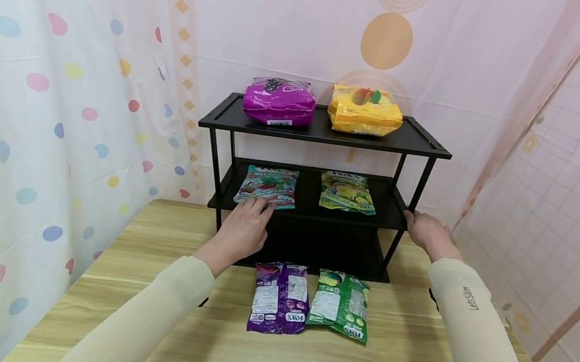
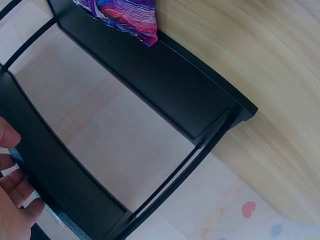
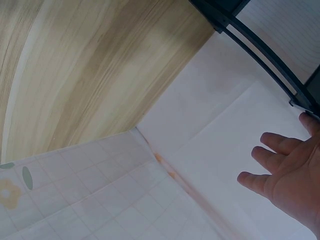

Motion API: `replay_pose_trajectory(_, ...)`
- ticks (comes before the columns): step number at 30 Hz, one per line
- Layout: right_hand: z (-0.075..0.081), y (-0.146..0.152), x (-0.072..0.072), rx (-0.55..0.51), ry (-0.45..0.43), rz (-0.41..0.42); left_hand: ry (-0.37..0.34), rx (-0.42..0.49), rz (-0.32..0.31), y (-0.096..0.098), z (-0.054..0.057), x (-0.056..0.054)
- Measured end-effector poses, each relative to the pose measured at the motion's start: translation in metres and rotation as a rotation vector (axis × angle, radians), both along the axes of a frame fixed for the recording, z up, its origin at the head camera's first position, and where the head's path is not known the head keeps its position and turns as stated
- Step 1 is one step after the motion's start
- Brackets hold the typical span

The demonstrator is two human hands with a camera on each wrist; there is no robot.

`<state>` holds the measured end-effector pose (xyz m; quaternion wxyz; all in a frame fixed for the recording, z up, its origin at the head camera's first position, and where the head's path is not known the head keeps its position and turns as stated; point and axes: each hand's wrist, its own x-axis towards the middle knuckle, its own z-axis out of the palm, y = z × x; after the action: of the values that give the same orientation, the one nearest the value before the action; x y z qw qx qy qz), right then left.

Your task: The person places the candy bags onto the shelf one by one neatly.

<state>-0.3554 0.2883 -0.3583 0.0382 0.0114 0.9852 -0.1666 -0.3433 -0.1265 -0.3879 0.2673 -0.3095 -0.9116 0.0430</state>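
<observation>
My left hand (image 1: 245, 229) is at the front edge of the black rack's middle shelf, its fingertips touching the near edge of a teal mint candy bag (image 1: 270, 186). In the left wrist view the left fingers (image 2: 17, 187) are loosely bent by the shelf's rim, with only a sliver of the bag showing. My right hand (image 1: 426, 232) touches the middle shelf's right front corner beside the post. In the right wrist view its fingers (image 3: 272, 160) are spread and hold nothing. A yellow-green candy bag (image 1: 346, 192) lies right of the teal one.
The three-tier black rack (image 1: 325, 136) stands on a wooden table (image 1: 154, 284). On its top sit a magenta bag (image 1: 279, 103) and a yellow bag (image 1: 365, 111). A purple bag (image 1: 280, 299) and a green bag (image 1: 341, 304) lie before the bottom shelf. Patterned curtains (image 1: 54, 123) hang around.
</observation>
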Motion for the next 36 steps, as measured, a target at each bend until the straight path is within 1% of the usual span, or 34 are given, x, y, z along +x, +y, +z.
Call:
replay_pose_trajectory(10, -0.0006, 0.0001, -0.0003, -0.003, 0.001, 0.004, 0.040, -0.018, -0.001, -0.0015, -0.0023, 0.0016)
replay_pose_trajectory(16, -0.0005, 0.0000, 0.0000, -0.005, -0.002, 0.004, 0.034, -0.058, 0.033, -0.0015, -0.0026, 0.0039)
replay_pose_trajectory(21, 0.0008, -0.0003, 0.0001, 0.002, -0.014, -0.001, 0.042, -0.068, 0.039, -0.0020, -0.0027, 0.0046)
replay_pose_trajectory(28, 0.0013, -0.0004, 0.0000, 0.003, -0.023, 0.000, 0.002, -0.083, 0.053, -0.0025, -0.0023, 0.0048)
replay_pose_trajectory(36, 0.0010, -0.0004, 0.0003, 0.002, -0.010, 0.000, 0.032, -0.088, 0.040, -0.0056, -0.0066, 0.0056)
